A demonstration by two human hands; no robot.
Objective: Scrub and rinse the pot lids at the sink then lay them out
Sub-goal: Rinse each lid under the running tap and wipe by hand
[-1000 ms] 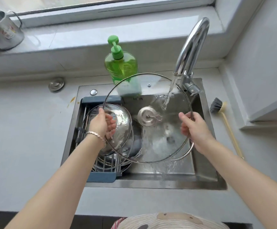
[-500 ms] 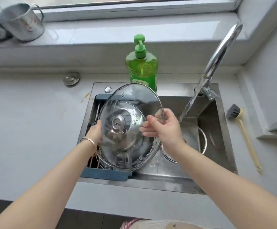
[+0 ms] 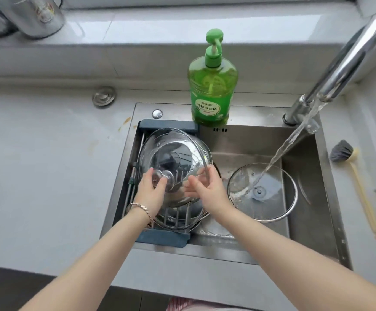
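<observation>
**Q:** What setting is shown?
**A:** A grey worktop lies below a window sill. Two metal mugs stand at far left, and a steel sink is let into the middle.

**Q:** Where is the lid in hand?
**A:** It is over the rack that spans the sink's left part. The left hand pinches the knob of the glass lid. The right hand grasps the lid's near right rim, and its fingers show through the glass. The lid is tilted, with its far edge toward the rack's back bar. Shiny metal ware sits beneath it, but its kind cannot be told.

**Q:** How is this step best done?
**A:** It appears to be the laying out. Lower the far edge first and let the rim settle on the rack. Release the knob last, so the wet glass does not slide onto the ware below.

**Q:** What lies to the right?
**A:** A green soap bottle stands on the sink's back ledge. A second lid lies flat on the basin floor, under the water falling from the tap. A brush rests on the worktop beyond.

**Q:** What of edges and open room?
**A:** The sink's left wall stands close beside the lid's left rim, so there is little play there. The open basin between the rack and the second lid gives the right hand its way out. The stream falls well apart from both hands.
</observation>
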